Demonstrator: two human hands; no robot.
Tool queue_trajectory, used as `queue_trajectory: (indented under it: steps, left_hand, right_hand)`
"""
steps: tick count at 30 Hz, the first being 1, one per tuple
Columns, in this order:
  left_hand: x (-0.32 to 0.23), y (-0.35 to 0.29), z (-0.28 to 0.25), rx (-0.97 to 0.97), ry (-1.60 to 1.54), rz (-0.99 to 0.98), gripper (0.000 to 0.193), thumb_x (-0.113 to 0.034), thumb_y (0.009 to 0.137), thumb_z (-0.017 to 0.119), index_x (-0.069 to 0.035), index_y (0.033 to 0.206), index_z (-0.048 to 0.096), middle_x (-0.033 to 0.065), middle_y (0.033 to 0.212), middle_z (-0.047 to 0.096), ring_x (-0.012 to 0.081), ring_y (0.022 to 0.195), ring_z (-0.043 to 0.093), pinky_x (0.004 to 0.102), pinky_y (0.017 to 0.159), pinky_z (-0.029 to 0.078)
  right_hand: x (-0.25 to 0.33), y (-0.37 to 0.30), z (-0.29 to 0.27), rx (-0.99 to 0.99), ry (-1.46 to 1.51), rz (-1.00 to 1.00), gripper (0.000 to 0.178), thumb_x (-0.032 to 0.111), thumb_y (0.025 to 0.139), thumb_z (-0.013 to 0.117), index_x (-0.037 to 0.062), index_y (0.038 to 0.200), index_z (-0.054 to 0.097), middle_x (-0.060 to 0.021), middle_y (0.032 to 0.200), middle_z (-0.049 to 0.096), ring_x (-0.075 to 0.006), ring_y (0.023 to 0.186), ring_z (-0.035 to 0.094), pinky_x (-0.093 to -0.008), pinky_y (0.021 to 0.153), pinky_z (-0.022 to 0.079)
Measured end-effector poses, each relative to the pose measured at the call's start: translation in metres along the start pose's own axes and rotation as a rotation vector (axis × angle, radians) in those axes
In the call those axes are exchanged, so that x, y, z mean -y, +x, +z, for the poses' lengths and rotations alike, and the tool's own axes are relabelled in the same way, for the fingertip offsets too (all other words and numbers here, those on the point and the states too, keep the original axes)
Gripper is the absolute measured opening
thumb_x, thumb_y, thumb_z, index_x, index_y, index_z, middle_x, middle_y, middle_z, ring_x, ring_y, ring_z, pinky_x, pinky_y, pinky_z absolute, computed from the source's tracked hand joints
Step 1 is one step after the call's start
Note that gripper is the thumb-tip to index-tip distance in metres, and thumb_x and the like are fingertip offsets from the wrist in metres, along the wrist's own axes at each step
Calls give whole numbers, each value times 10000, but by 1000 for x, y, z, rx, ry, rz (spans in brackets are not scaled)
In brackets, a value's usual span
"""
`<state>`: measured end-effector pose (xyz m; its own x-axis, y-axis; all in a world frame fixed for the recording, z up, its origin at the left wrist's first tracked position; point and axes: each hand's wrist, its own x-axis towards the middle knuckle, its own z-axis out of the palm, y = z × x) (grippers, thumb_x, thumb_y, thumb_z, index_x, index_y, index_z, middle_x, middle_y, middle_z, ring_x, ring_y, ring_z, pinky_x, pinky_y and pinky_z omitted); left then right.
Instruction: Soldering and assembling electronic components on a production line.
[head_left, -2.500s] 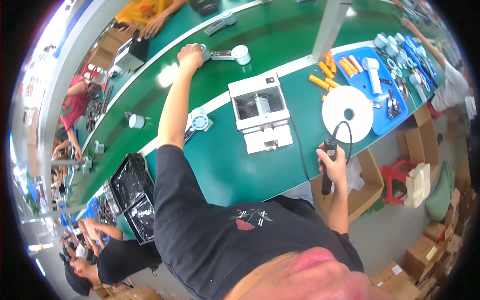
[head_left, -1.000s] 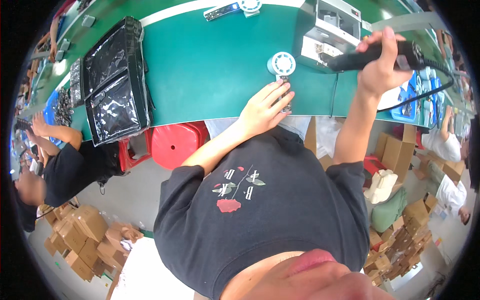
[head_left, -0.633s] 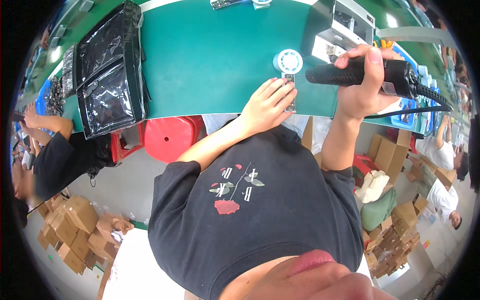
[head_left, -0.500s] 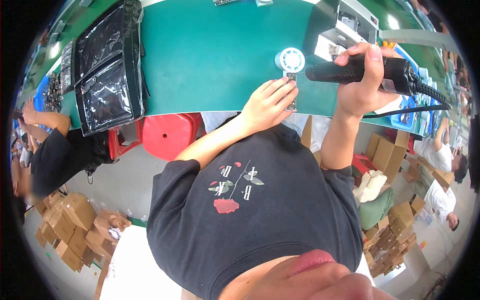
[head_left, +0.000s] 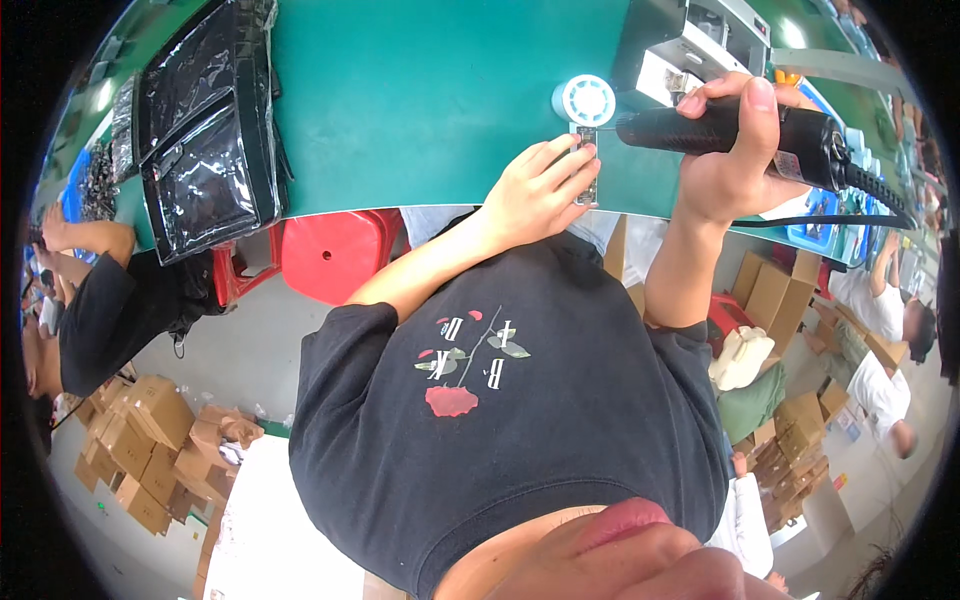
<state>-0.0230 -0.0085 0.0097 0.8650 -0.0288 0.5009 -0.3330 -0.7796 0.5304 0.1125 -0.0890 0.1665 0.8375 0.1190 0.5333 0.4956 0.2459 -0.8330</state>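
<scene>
My right hand (head_left: 735, 165) is wrapped round a black electric screwdriver (head_left: 660, 130), held level with its thin bit pointing left. The bit's tip is at the upper part of a small handheld fan's narrow body (head_left: 588, 133); I cannot tell whether it touches. The fan's round white and light-blue head (head_left: 586, 100) lies away from me on the green table. My left hand (head_left: 540, 195) lies over the fan's body with fingers closed on it, hiding part of it. Small parts show along the narrow body, too fine to name. A coiled black cord (head_left: 880, 190) leaves the screwdriver's rear.
A grey-black machine (head_left: 690, 50) stands behind the screwdriver. Blue trays (head_left: 815, 225) sit at the right table edge. A shiny black bag-like item (head_left: 210, 150) lies at the left. Red stools (head_left: 335, 255) and cardboard boxes (head_left: 155, 410) are below; other people work at both sides.
The whole view has shifted slightly. Both hands, the fan and the screwdriver keep nearly the same places relative to each other.
</scene>
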Motion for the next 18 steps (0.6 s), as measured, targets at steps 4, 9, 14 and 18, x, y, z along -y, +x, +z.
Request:
queue_trajectory:
  steps: [4,9,14,18]
  left_hand:
    - [0,0,0,4,2,1,556,-272,696,822,-47,1183,678,102,1292,627,307,1240,557,407,1011,496]
    - [1,-1,1,-25,-4,18,527,-250,696,810,-36,1153,660,100,1268,594,287,1223,544,405,941,521]
    - [-1,0,1,-11,-4,4,530,-248,705,815,-48,1174,670,98,1279,609,295,1228,551,399,974,520]
    - [0,3,-6,39,-70,-7,526,-223,725,812,-64,1207,672,95,1302,613,302,1237,549,400,1002,518]
  right_hand:
    - [-3,1,0,-4,13,-9,149,66,895,621,-21,869,503,-203,675,625,-245,475,576,-352,476,529]
    - [-12,-11,-7,97,26,-78,159,47,917,630,17,985,489,-185,678,606,-229,481,552,-357,466,529]
    - [-14,-17,-11,127,82,-114,178,70,922,639,17,996,486,-193,708,615,-216,493,555,-352,482,537]
    - [-11,-15,-16,204,69,-149,196,94,931,650,18,1034,501,-202,735,639,-224,498,576,-347,502,542]
